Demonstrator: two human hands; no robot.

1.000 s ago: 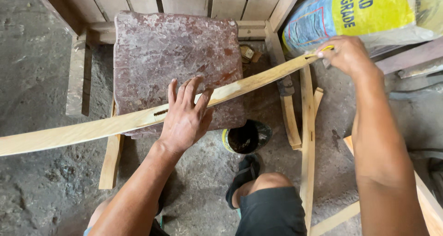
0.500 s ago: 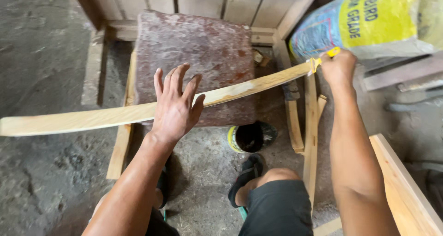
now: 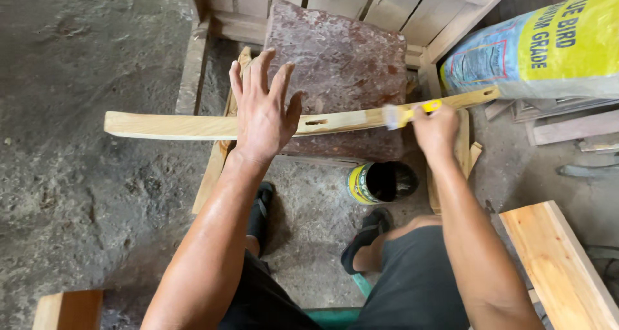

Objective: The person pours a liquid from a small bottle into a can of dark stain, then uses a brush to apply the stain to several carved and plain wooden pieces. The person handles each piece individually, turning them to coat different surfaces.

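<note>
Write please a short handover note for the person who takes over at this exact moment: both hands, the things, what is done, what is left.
Left hand: flat, fingers spread, pressing the long curved pale wooden strip onto the reddish stone slab.
Right hand: gripping a small yellow-handled tool against the strip's upper face, blurred.
An open black and yellow can stands on the floor under the slab.
Done: cannot tell from the strip's surface.
Left: likely the stretch from the tool toward the left hand.

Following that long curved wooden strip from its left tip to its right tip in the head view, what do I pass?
Bare left end of the wooden strip → left hand pressing flat on it → small slot → yellow-handled tool → right hand → printed sack.
</note>
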